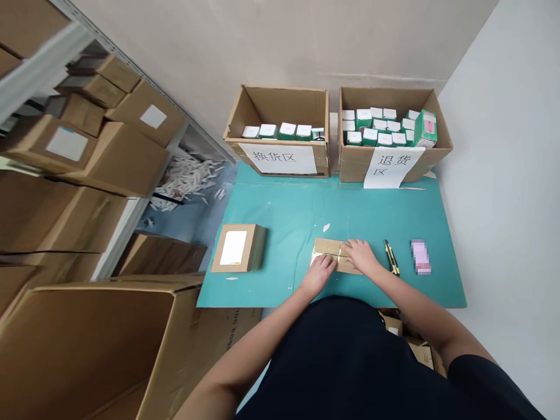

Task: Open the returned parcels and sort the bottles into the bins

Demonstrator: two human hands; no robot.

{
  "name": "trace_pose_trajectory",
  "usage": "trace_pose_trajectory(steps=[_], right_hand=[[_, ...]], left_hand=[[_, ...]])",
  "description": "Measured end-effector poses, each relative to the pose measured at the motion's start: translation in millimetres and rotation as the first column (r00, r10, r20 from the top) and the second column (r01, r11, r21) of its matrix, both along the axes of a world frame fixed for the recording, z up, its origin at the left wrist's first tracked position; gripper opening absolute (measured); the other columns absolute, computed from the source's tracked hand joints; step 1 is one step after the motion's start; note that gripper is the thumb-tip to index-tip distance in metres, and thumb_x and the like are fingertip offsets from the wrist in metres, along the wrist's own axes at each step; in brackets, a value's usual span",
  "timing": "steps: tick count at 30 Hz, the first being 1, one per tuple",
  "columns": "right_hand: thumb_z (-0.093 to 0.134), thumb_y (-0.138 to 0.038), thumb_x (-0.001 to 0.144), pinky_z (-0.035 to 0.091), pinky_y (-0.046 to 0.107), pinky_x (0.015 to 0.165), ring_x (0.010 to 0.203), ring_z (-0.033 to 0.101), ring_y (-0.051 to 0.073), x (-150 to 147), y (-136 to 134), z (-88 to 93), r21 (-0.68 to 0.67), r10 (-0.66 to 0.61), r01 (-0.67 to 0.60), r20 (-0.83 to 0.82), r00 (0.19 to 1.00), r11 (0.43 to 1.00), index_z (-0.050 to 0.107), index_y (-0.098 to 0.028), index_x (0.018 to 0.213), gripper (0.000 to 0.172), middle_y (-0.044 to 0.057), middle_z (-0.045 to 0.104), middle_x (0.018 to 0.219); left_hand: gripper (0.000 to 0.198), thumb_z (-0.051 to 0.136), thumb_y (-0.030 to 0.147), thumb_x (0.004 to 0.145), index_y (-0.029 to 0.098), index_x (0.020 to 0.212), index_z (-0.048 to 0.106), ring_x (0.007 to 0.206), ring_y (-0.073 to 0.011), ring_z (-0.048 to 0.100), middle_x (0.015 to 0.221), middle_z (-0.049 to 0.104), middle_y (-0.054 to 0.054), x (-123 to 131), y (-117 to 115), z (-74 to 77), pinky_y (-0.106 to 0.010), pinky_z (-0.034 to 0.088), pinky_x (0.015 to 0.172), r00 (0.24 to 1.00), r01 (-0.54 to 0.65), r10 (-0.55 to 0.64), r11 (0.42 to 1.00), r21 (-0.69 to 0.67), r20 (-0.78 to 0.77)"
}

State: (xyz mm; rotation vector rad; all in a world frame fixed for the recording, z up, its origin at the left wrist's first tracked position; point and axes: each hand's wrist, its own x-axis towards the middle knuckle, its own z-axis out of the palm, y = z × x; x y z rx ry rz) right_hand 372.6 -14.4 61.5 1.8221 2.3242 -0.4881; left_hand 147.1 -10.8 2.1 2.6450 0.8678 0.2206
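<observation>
A small cardboard box (329,245) lies on the green tabletop in front of me, with shiny tape and a dark seam along its upper face. My left hand (319,274) grips its near left part, fingers bent at the seam beside a white label. On the right part, the bent fingers of my right hand (361,256) hold the box near the same seam. Both hands hide some of the cardboard. To the right of my right hand rests a yellow and black utility knife (391,258).
Another labelled carton (238,248) stands at the table's left. Two open cartons, the left one (284,163) and the right one (354,166), hold green-white boxes at the back. A blurred pink object (420,256) lies right. Shelves of cartons (126,151) and a large open carton (184,338) flank the left.
</observation>
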Motion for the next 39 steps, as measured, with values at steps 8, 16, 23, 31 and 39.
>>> trace_pose_trajectory(steps=[8,16,23,31,39], right_hand=[[0.048,-0.017,0.099,0.048,0.041,0.087,0.109,0.059,0.03,-6,3,1.0,-0.052,0.085,-0.078,0.139,0.987,0.996,0.045,-0.017,0.147,0.048,0.02,0.06,0.13],[0.044,-0.013,0.098,0.052,0.043,0.088,0.107,0.067,0.032,-22,18,12.1,-0.135,-0.029,0.05,0.149,0.988,0.99,0.047,-0.012,0.146,0.048,0.027,0.062,0.128],[0.049,-0.012,0.094,0.049,0.03,0.083,0.104,0.07,0.024,19,58,10.5,-0.275,-0.049,0.047,0.0,0.999,0.96,0.064,-0.029,0.13,0.042,0.007,0.074,0.119],[0.062,-0.024,0.095,0.045,0.033,0.089,0.114,0.062,0.027,34,68,6.3,-0.154,-0.123,0.116,-0.035,0.992,0.981,0.057,-0.023,0.137,0.042,0.012,0.068,0.128],[0.047,-0.012,0.099,0.041,0.034,0.086,0.101,0.058,0.024,26,27,5.8,0.024,0.171,-0.173,0.071,0.983,0.985,0.066,-0.014,0.11,0.022,0.013,0.067,0.108]], left_hand=[[0.038,0.052,0.013,0.096,0.019,0.133,0.059,0.12,-0.0294,0.058,0.124,0.064,-0.016,8,3,-9.1,-0.049,0.046,0.106,0.999,0.0,-0.005,0.995,-0.101,-0.041],[0.037,0.072,0.025,0.087,0.022,0.122,0.064,0.124,-0.0319,0.056,0.128,0.063,-0.015,22,18,-6.1,-0.049,0.043,0.104,0.994,-0.08,0.067,0.985,-0.156,-0.09],[0.029,0.074,0.027,0.086,0.02,0.112,0.062,0.104,-0.029,0.057,0.106,0.064,-0.01,20,15,12.7,-0.046,0.041,0.098,0.997,-0.057,0.055,0.997,-0.043,-0.05],[0.03,0.04,0.014,0.102,0.021,0.124,0.06,0.092,-0.0239,0.056,0.093,0.064,-0.008,0,-9,30.2,-0.037,0.04,0.08,0.991,0.024,-0.024,1.0,0.004,-0.135],[0.031,0.048,0.04,0.102,0.026,0.12,0.069,0.104,-0.024,0.061,0.111,0.068,-0.009,-13,-10,25.7,-0.035,0.045,0.089,0.999,0.038,-0.033,0.958,-0.283,0.023]])
